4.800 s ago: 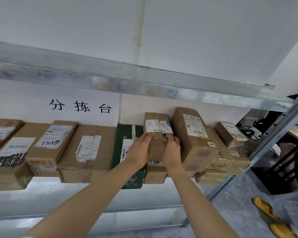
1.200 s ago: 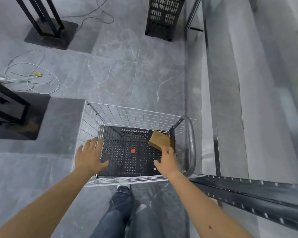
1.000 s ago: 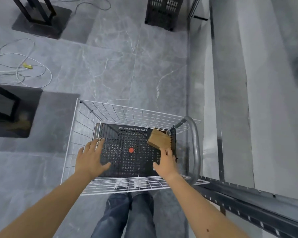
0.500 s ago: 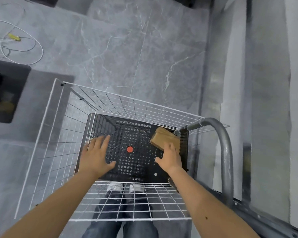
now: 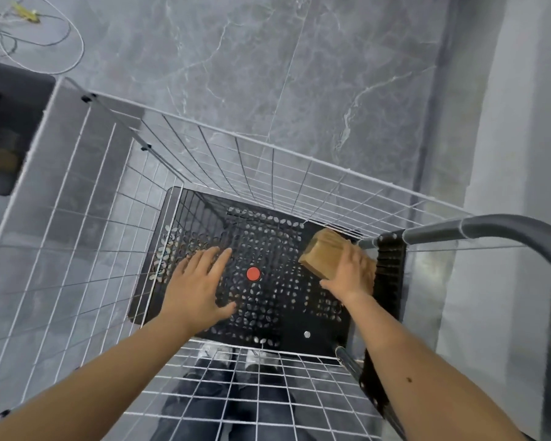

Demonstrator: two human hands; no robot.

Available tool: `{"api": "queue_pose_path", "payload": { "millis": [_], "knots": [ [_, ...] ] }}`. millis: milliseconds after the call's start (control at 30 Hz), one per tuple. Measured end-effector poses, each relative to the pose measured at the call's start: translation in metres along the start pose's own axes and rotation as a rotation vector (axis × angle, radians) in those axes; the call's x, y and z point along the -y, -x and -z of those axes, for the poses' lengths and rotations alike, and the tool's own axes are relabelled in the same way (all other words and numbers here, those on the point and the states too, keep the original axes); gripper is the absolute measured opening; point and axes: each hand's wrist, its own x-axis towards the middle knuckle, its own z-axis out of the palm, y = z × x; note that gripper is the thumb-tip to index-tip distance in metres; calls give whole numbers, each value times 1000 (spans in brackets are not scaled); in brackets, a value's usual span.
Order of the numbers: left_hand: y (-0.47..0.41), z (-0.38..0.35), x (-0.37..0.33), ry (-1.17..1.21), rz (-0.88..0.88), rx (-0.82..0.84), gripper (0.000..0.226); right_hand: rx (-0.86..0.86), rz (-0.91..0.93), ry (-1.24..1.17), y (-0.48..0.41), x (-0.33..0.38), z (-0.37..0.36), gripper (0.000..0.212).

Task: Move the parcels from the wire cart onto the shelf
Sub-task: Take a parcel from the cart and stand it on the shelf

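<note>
Down in the white wire cart, a person's right hand lies over a small brown cardboard parcel tilted in the far right corner of the black perforated base, beside the grey handle. The fingers cover the parcel's near side, but motion blur hides whether they have closed on it. The left hand is flat above the base with fingers spread, holding nothing, just left of a red dot.
</note>
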Motion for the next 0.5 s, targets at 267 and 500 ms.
{"api": "queue_pose_path", "payload": {
  "millis": [267,500],
  "knots": [
    [5,-4,25,109,109,-15,98,-9,-10,125,-35,-7,-16,122],
    [10,11,30,169,147,3,95,15,12,109,-32,8,-2,123]
  ]
}}
